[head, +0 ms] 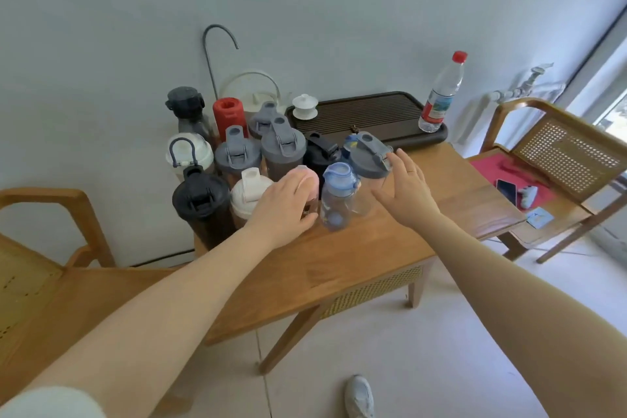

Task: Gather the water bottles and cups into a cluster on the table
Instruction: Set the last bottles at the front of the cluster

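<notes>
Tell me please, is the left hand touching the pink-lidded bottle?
Touching. The head view shows the left hand wrapped over the pink-lidded bottle, fingers covering its front with no gap visible.

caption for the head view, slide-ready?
Left hand on pink-lidded bottle, right hand beside clear shaker, closing the cluster.

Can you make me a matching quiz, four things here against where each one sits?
Things:
1. clear plastic bottle with red cap
2. small white lidded porcelain cup
3. dark smartphone
4. pink-lidded bottle

Places:
A. under the left hand
B. right end of the dark tea tray
C. red cushion on the right chair
D. left end of the dark tea tray

Pairs: 1-B, 2-D, 3-C, 4-A
</notes>
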### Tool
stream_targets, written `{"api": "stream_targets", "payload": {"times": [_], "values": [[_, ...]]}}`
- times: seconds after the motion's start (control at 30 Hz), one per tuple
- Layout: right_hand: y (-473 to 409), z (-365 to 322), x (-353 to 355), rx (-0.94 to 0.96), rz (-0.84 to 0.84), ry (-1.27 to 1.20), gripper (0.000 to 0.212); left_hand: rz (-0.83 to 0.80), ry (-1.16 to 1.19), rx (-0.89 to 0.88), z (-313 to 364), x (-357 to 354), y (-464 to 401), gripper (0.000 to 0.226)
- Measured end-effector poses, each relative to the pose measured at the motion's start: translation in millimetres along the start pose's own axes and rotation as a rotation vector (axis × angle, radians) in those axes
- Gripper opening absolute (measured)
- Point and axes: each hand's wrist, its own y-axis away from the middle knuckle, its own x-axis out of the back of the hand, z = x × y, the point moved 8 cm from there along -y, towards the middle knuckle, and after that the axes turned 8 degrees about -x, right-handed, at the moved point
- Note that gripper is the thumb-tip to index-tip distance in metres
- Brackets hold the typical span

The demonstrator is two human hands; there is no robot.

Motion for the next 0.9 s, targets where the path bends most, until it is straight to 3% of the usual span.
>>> {"api": "stream_targets", "payload": {"times": [0.17, 0.37, 0.47, 0.6, 0.73, 0.9], "values": [[-52, 9, 3, -0.08, -0.04, 0.006, 0.08, -0.136, -0.014, 0.068, -12, -32, -66, 0.067], [-103, 8, -24, -0.017, -0.254, -0.068, 0.102, -0.255, -0.041, 0.071, -16, -65, -110, 0.078], [-112, 6, -27, 0.039, -0.263, 0.083, 0.098, -0.296, -0.082, 0.059, -16, -75, -119, 0.085], [-116, 9, -15, 0.049, -0.139, 0.258, 0.088, -0.253, -0.115, 0.126, -18, -75, -130, 0.075], [-116, 4, -11, 0.09, -0.11, 0.259, 0.077, -0.173, -0.161, 0.234, -19, -70, -130, 0.065], [-118, -4, -15, 0.098, -0.094, 0.236, 0.071, -0.163, -0.205, 0.281, -28, -69, -128, 0.068]]}}
